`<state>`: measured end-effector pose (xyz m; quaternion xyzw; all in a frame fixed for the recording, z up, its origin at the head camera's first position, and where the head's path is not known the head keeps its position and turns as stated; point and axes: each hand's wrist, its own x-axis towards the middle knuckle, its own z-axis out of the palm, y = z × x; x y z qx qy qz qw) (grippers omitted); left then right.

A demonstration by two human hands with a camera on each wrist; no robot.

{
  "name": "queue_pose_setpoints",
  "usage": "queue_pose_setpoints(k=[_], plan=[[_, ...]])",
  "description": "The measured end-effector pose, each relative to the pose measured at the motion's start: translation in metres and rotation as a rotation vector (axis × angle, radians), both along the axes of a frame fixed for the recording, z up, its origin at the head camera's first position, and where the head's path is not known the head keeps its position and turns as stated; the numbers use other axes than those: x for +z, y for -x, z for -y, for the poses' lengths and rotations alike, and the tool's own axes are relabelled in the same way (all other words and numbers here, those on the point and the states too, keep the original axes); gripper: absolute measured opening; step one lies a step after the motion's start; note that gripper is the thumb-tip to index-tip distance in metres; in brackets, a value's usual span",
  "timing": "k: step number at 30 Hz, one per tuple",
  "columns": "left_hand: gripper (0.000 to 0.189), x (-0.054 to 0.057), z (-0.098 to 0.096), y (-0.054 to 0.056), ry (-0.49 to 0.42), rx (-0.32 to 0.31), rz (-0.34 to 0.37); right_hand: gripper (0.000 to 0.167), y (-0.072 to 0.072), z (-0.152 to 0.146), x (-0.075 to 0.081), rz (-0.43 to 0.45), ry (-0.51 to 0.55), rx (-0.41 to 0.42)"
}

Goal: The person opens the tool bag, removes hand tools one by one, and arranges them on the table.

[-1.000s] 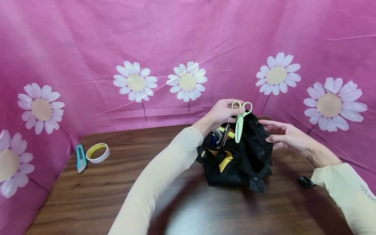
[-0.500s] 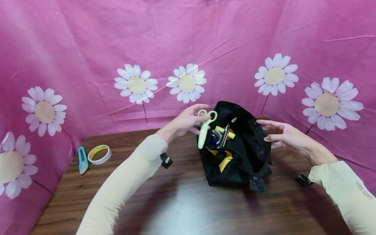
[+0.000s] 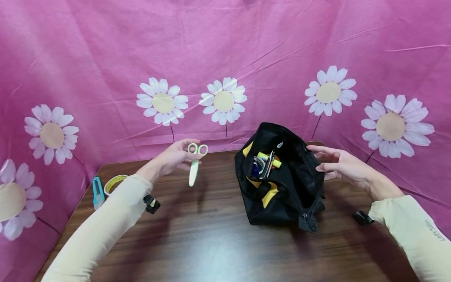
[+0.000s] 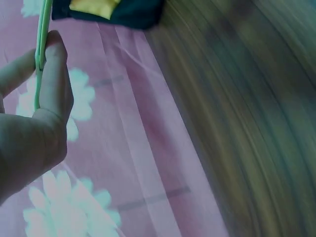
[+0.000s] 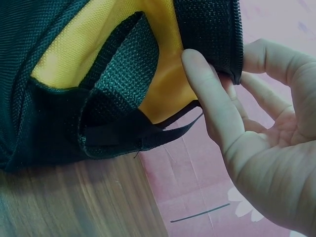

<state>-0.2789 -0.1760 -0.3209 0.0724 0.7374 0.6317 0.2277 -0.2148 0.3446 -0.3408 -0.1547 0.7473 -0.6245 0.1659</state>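
My left hand (image 3: pixel 172 157) pinches a pair of pale green scissors (image 3: pixel 194 168) by the handle loops, blades hanging down over the table. In the left wrist view the scissors (image 4: pixel 43 37) show edge-on between thumb and fingers. On the right, a black and yellow zippered bag (image 3: pixel 278 207) stands with its mouth wide. My right hand (image 3: pixel 347 168) pinches the far right edge of that mouth; in the right wrist view the thumb and fingers of this hand (image 5: pixel 266 133) grip the zippered rim (image 5: pixel 212 34). Inside the bag lie a yellow marker (image 3: pixel 269 159), a pen (image 3: pixel 269 164) and other small items.
At the left of the wooden table (image 3: pixel 218 235) lie a teal box cutter (image 3: pixel 98 192) and a roll of tape (image 3: pixel 114 183), the roll partly covered by my left sleeve. A pink cloth with daisies (image 3: pixel 225 47) hangs behind the table.
My left hand has carried the scissors out from over the bag, leftward across the table. My right hand has kept its hold on the bag's edge.
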Motion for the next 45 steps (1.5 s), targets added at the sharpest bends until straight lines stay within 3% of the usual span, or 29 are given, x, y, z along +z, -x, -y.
queue_pose_setpoints(k=[6,13,21,24,29,36,45], plan=[[0.061,-0.01,0.05,-0.005,0.002,0.025,0.006,0.064,-0.003,-0.003,-0.001,-0.002,0.008,0.004],[0.026,-0.021,0.099,-0.014,-0.021,0.11,0.01,0.064,-0.003,-0.004,-0.002,0.0,0.046,0.011],[0.014,-0.032,0.146,-0.011,-0.11,0.183,0.064,0.063,-0.003,-0.005,-0.003,-0.01,0.043,-0.006],[0.014,-0.039,0.16,-0.01,-0.081,0.19,0.059,0.063,-0.002,-0.003,-0.004,-0.001,0.047,-0.013],[0.016,-0.052,0.176,-0.009,-0.007,0.189,0.022,0.065,-0.003,-0.001,-0.004,0.014,0.042,-0.03],[0.017,-0.07,0.189,-0.011,-0.057,0.199,0.05,0.064,0.001,-0.001,-0.006,0.016,0.051,0.012],[0.015,-0.08,0.194,-0.015,0.034,0.258,0.02,0.061,0.002,-0.002,-0.007,0.017,0.098,0.038]])
